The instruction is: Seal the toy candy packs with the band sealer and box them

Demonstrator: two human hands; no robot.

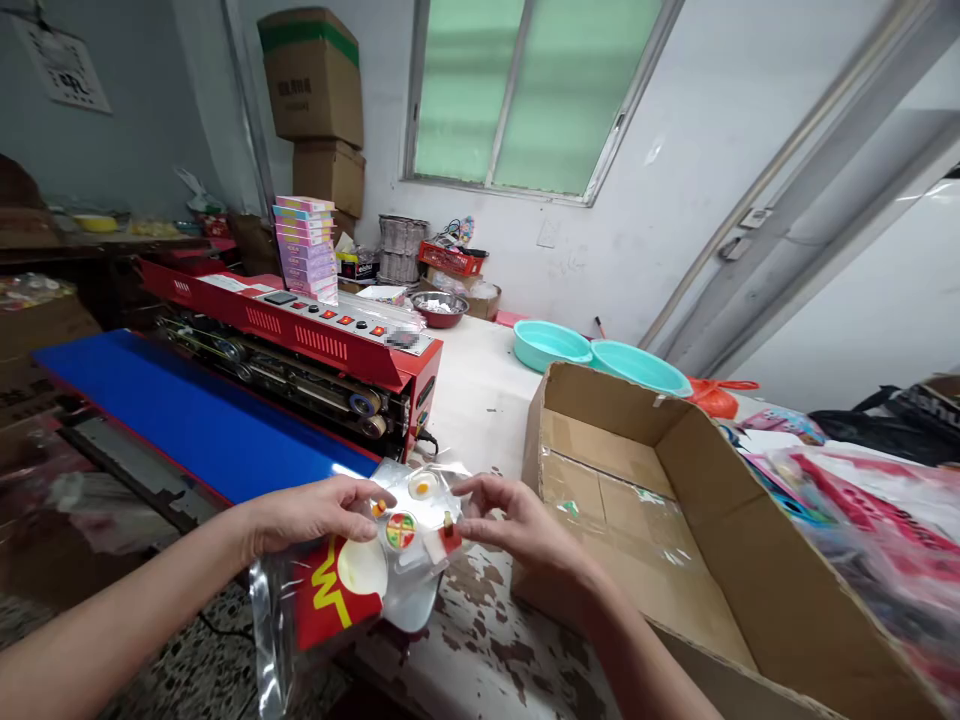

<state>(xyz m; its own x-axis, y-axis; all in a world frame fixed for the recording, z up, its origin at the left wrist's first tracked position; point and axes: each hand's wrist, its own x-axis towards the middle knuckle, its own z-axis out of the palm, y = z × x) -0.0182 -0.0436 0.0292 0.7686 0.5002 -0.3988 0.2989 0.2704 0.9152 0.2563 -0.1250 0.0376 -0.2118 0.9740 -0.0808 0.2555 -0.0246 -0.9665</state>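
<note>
A clear plastic bag (pixel 274 640) of small toy food pieces hangs between my hands, near the end of the blue belt. My left hand (pixel 322 515) pinches its upper left side, thumb and fingers closed. On the right, my right hand (pixel 521 520) pinches the other side between thumb and forefinger. Through the film I see a red card with a yellow zigzag (pixel 326 595), a fried-egg piece (pixel 424 487) and a round pizza-like piece (pixel 400 532). A small red and white piece (pixel 444 541) lies by my right fingertips.
A red sealing machine (pixel 322 335) with a blue conveyor belt (pixel 172 410) stands at the left. To the right is an open cardboard box (pixel 720 510). Turquoise basins (pixel 551 345) and a metal bowl (pixel 439 308) sit farther back. Plastic packages (pixel 885 500) are heaped at the far right.
</note>
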